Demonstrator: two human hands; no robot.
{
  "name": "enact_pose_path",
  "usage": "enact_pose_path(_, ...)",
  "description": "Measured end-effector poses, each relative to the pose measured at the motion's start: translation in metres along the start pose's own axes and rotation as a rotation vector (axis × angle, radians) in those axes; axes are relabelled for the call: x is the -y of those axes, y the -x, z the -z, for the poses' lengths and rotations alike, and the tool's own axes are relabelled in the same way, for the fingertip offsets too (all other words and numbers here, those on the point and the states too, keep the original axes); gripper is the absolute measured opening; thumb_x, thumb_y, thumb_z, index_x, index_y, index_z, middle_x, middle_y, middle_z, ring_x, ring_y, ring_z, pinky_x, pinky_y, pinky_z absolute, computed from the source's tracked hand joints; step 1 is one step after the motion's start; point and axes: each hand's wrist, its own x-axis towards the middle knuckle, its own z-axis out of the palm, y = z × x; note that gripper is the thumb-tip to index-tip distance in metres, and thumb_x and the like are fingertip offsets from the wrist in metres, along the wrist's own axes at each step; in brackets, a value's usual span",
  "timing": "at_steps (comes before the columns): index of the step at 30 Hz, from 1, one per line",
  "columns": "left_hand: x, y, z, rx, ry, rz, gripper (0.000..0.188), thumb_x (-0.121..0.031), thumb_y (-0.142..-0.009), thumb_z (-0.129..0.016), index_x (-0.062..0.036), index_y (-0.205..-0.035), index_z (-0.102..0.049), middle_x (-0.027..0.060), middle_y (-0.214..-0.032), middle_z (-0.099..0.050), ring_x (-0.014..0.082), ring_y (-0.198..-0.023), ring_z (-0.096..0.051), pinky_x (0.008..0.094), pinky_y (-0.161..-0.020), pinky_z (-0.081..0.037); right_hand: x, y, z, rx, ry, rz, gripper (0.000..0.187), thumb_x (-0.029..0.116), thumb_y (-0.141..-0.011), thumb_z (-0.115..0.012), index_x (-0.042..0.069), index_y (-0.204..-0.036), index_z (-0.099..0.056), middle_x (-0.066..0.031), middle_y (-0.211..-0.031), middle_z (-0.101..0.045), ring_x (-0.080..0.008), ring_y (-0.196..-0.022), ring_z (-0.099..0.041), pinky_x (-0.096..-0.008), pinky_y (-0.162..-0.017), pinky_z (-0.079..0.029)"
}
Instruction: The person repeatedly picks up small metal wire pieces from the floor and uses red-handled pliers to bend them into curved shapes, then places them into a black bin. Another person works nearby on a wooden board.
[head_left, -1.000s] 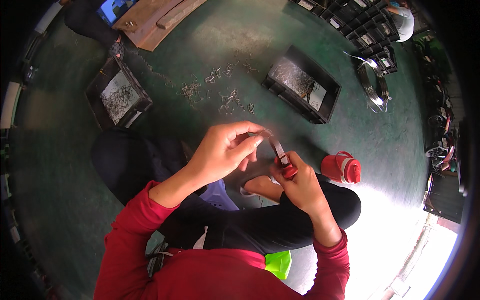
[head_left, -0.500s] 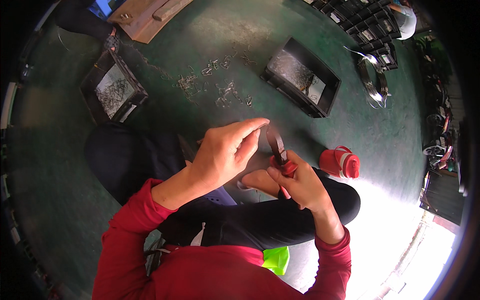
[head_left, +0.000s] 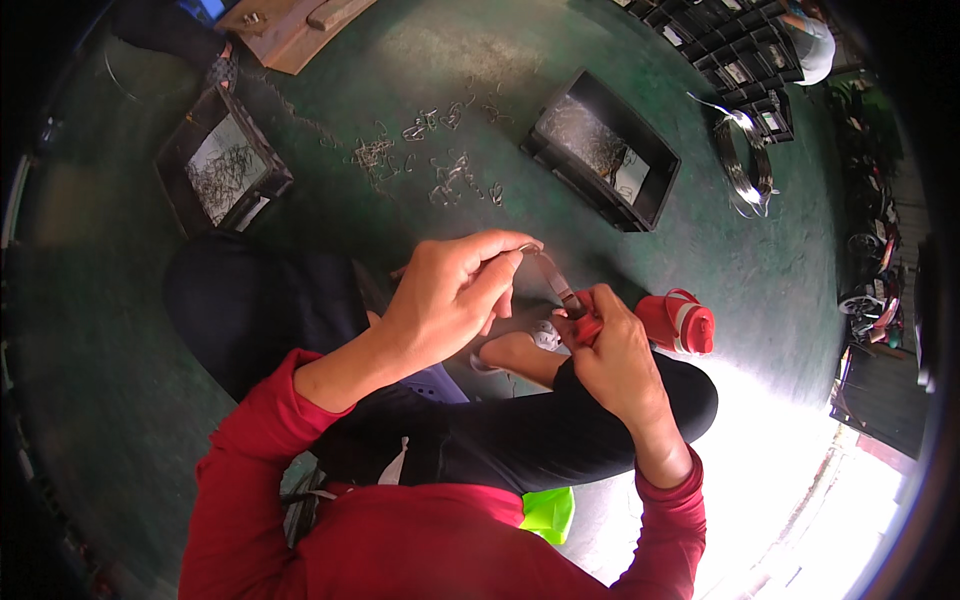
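Red-handled pliers (head_left: pixel 554 280) are gripped in my right hand (head_left: pixel 622 362), their dark jaws tilted up toward my left fingertips. My left hand (head_left: pixel 440 300) is closed in a pinch on a small bent wire piece (head_left: pixel 529 248), which meets the tip of the jaws. Most of the wire is hidden by the fingers. On the green floor beyond my hands lie loose bent wire pieces (head_left: pixel 452 180) in several small heaps.
Black crates with wire pieces stand at the left (head_left: pixel 275 180) and right (head_left: pixel 655 195). A wire coil (head_left: pixel 735 165) lies farther right, near stacked black crates (head_left: pixel 735 60). A red jug (head_left: pixel 668 322) stands beside my right knee. Another person's foot (head_left: pixel 222 75) is at the far left.
My right hand has turned, its back now more upward, and the pliers' handles have swung round with it. The left hand keeps its pinch at nearly the same place.
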Motion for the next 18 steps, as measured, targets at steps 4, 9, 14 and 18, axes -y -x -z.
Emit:
enact_pose_path(4,-0.004,0.000,0.002,0.076,0.215,0.182,0.029,-0.013,-0.099,-0.046,-0.0003,-0.121,-0.061,0.0037,-0.063,-0.060,0.0067,-0.046,-0.051,0.0204,-0.044,-0.042,-0.001,0.001,0.001,-0.116,0.219,0.075,0.021,0.006,-0.083,-0.066,-0.002,-0.092,-0.049,-0.0217,-0.085,-0.059,-0.0439,-0.080,-0.058,-0.0452,-0.069,-0.046)
enact_pose_path(9,-0.005,-0.001,0.002,0.110,0.345,0.272,0.033,-0.016,-0.100,-0.045,0.0001,-0.125,-0.059,0.0035,-0.063,-0.061,0.0075,-0.046,-0.052,0.0200,-0.043,-0.042,-0.008,-0.003,-0.001,-0.195,0.369,0.119,0.027,0.003,-0.073,-0.067,-0.001,-0.093,-0.050,-0.0193,-0.088,-0.057,-0.0413,-0.083,-0.057,-0.0474,-0.071,-0.046)
enact_pose_path(14,-0.005,-0.002,0.003,0.118,0.407,0.295,0.034,-0.018,-0.100,-0.045,0.0001,-0.125,-0.059,0.0034,-0.063,-0.061,0.0072,-0.046,-0.052,0.0200,-0.042,-0.040,-0.015,-0.006,-0.001,-0.237,0.511,0.145,0.036,0.000,-0.063,-0.067,0.003,-0.095,-0.051,-0.0149,-0.090,-0.054,-0.0358,-0.088,-0.055,-0.0450,-0.076,-0.045)
enact_pose_path(18,-0.002,-0.003,0.005,0.122,0.421,0.300,0.034,-0.017,-0.100,-0.045,-0.0002,-0.126,-0.058,0.0034,-0.064,-0.060,0.0069,-0.047,-0.052,0.0201,-0.043,-0.039,-0.016,-0.007,-0.002,-0.286,0.566,0.169,0.036,-0.003,-0.064,-0.065,0.002,-0.096,-0.050,-0.0162,-0.090,-0.054,-0.0370,-0.088,-0.054,-0.0447,-0.073,-0.045)
